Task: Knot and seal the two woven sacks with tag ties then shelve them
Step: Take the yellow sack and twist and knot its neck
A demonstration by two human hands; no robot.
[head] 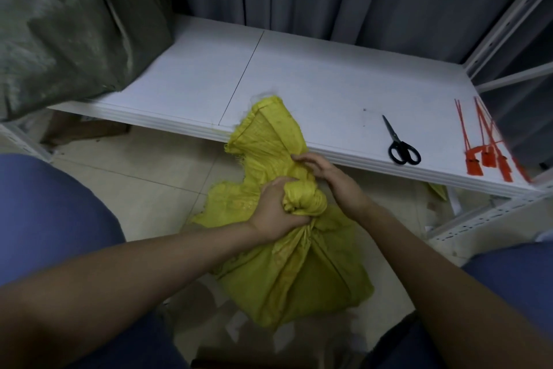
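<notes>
A yellow woven sack point(299, 276) stands on the floor between my knees, its neck twisted into a knot point(302, 198). My left hand point(273, 213) grips the neck just below and beside the knot. My right hand point(326, 174) holds the loose end of the sack's mouth point(266, 135), which fans up over the shelf edge. A dark green sack point(65, 24) lies at the left end of the white shelf point(314, 75). Several red tag ties point(484, 156) lie at the shelf's right end.
Black-handled scissors point(401, 144) lie on the shelf left of the tag ties. Grey curtains hang behind the shelf. A white metal upright point(508, 24) rises at the right. The floor is pale tile, with a cardboard piece under the shelf at left.
</notes>
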